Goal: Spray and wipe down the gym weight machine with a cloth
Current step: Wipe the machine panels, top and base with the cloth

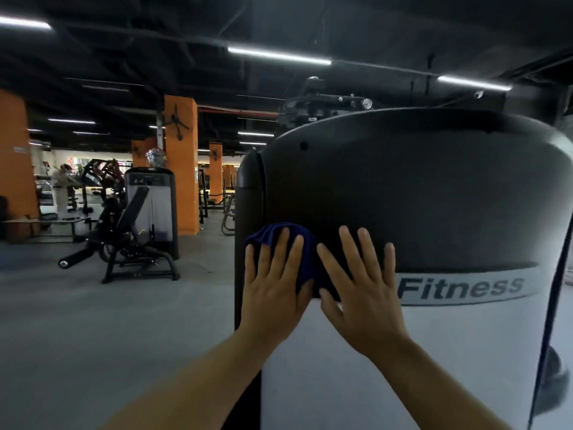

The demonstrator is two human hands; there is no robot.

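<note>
A gym floor (93, 321) in grey stretches to the far left under a dark ceiling hung with strip lights (279, 55). On the near right stands the weight machine (418, 197), its rounded cover dark on top and pale below, with a light band reading "Fitness" (462, 288) across the join. Orange pillars (181, 162) rise at the far left, and before them sits another machine with a black padded seat (136, 218). A person's two bare arms reach up from the near edge. The left hand (274, 293) lies flat with fingers spread, pressing a dark blue cloth (280, 235) against the dark cover near the machine's left edge. The right hand (362, 293), just beside it, is also flat with fingers spread, its thumb side over the cloth's right part.
</note>
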